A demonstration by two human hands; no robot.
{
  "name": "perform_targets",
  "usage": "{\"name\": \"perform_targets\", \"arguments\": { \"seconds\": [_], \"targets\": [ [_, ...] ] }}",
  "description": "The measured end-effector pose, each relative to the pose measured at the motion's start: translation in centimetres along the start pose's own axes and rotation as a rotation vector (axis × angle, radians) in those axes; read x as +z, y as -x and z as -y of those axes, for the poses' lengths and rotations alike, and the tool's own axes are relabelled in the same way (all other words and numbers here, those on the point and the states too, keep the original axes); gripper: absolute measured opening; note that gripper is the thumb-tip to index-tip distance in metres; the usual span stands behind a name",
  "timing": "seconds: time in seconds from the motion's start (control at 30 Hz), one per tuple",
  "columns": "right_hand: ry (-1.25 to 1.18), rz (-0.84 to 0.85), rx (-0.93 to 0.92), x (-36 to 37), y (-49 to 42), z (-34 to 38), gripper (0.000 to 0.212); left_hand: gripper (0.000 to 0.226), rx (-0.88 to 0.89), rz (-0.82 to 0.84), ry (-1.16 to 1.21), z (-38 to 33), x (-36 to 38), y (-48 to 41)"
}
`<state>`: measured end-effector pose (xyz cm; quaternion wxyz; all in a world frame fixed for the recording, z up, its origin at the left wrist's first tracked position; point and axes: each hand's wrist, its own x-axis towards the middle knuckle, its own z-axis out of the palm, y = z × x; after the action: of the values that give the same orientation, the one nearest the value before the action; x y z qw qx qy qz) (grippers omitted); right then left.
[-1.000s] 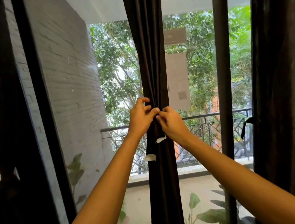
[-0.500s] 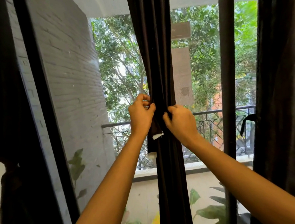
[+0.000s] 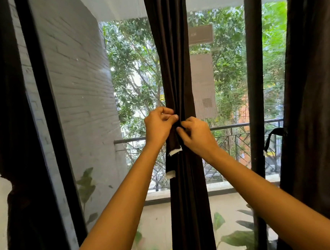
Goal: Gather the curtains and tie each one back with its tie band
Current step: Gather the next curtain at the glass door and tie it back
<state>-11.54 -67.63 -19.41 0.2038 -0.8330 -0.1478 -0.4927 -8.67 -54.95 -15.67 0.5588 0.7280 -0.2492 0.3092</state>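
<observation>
No legible txt, faint marks on grey panel (image 3: 200, 34) — too blurred to read

In front of me, middle dark curtain (image 3: 176, 64) bunched into a narrow upright column, dark tie band (image 3: 175, 151) at mid-height, white-tipped ends dangling

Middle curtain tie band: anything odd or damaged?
The tie band ends dangle below the left hand and right hand at uneven heights, each with a ragged white tip. The middle curtain looks undamaged.
</observation>
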Motion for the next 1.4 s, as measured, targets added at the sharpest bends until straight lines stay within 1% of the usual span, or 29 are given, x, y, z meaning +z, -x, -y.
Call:
{"name": "perform_targets", "arguments": {
  "seconds": [0.17, 0.27, 0.33, 0.43, 0.47, 0.53, 0.67, 0.77, 0.97, 1.07, 1.13, 1.2, 1.27, 1.33, 1.4],
  "targets": [
    [-0.251, 0.039, 0.073, 0.1, 0.0, -0.5, 0.017, 0.021, 0.03, 0.023, -0.028, -0.1, -0.2, -0.1],
    [-0.268, 0.043, 0.11, 0.1, 0.1, -0.6, 0.014, 0.018, 0.064, -0.005, -0.135, -0.1, 0.2, -0.2],
    [-0.206, -0.012, 0.166, 0.2, 0.1, -1.0, 0.015, 0.017, 0.079, -0.036, -0.164, -0.2, 0.4, 0.0],
    [-0.132, -0.199, 0.336, 0.2, 0.4, -1.9, 0.02, 0.016, 0.082, -0.072, -0.133, -0.4, 0.7, 0.4],
    [-0.115, -0.242, 0.365, 0.2, 0.6, -2.0, 0.023, 0.015, 0.084, -0.078, -0.123, -0.4, 0.8, 0.5],
    [-0.061, -0.252, 0.326, 0.5, 1.3, -1.9, 0.025, 0.014, 0.083, -0.085, -0.103, -0.3, 1.0, 0.7],
    [0.002, -0.167, 0.162, 1.3, 1.7, -1.2, 0.027, 0.017, 0.073, -0.085, -0.082, -0.3, 1.3, 0.7],
    [-0.011, -0.121, 0.055, 1.7, 1.6, -1.1, 0.026, 0.018, 0.076, -0.074, -0.094, -0.6, 1.3, 0.6],
    [-0.012, -0.091, -0.021, 1.7, 1.6, -1.1, 0.027, 0.021, 0.05, -0.031, -0.061, -0.7, 1.1, 0.6],
    [0.022, -0.053, -0.056, 1.9, 1.5, -0.8, 0.029, 0.024, 0.082, -0.048, -0.128, -0.8, 1.2, 0.8],
    [0.038, -0.059, -0.081, 1.9, 1.6, -0.9, 0.032, 0.02, 0.097, -0.065, -0.167, -1.0, 1.2, 0.8],
    [-0.033, -0.091, -0.063, 1.7, 2.1, -0.9, 0.039, 0.018, 0.1, -0.077, -0.162, -1.2, 1.3, 1.0],
    [-0.126, -0.11, 0.022, 1.4, 2.5, -0.5, 0.048, 0.018, 0.091, -0.093, -0.137, -1.3, 1.4, 1.1],
    [-0.13, -0.146, 0.082, 1.3, 2.6, -0.2, 0.055, 0.018, 0.088, -0.097, -0.111, -1.3, 1.5, 1.1],
    [-0.105, -0.189, 0.088, 1.5, 2.4, -0.5, 0.059, 0.016, 0.091, -0.081, -0.095, -1.2, 1.6, 1.2]
  ]
}}
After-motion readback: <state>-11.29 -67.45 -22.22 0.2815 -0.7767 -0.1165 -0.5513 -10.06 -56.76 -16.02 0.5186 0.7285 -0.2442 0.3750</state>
